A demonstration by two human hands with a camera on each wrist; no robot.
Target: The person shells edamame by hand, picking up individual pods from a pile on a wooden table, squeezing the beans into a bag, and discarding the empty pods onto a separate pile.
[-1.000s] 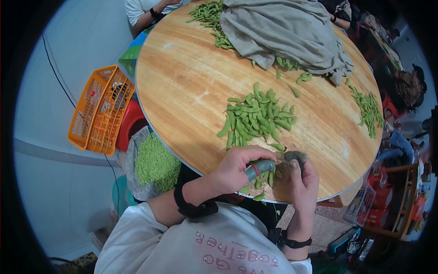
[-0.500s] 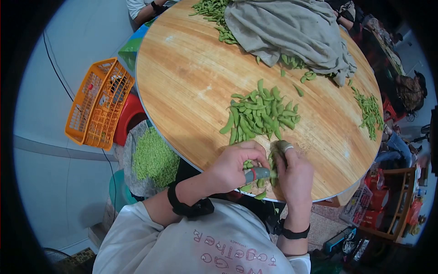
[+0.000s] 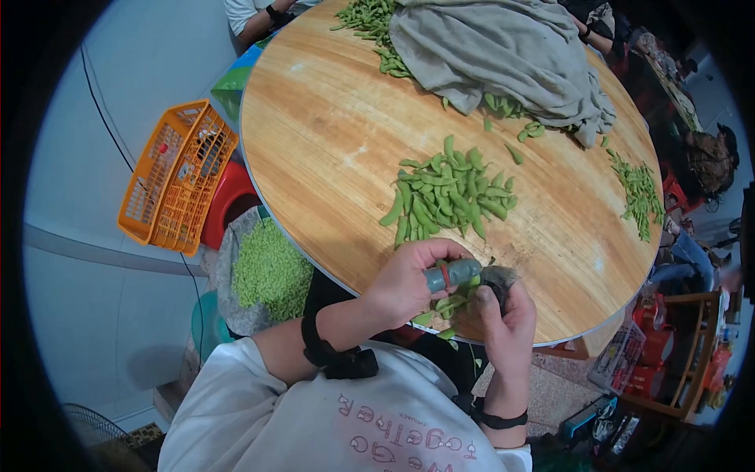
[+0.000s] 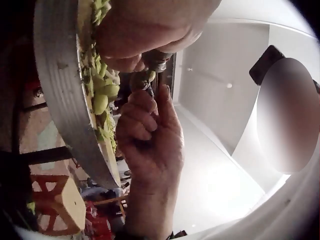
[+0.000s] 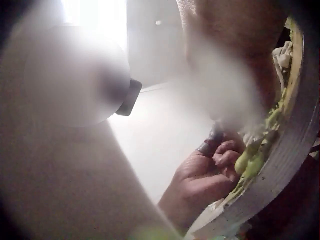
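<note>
On a round wooden table lies a heap of green edamame pods. Near its front edge my left hand, with a grey cover banded in red on its thumb, pinches an edamame pod. My right hand meets the same pod from the other side, fingers curled and a dark cover on a digit. The left wrist view shows a green bit between the two hands. Loose pods lie beneath them; the fingers hide part of the held pod.
A grey cloth covers more pods at the far side. Shelled beans fill a lined container on the left, by an orange crate and a red stool. Smaller pods lie at the right edge. Another person's arm shows across the table.
My right hand reached forward toward the heap side half a second ago, then came back and turned palm inward. The left hand stays near the edge, its covered thumb now against a pod.
</note>
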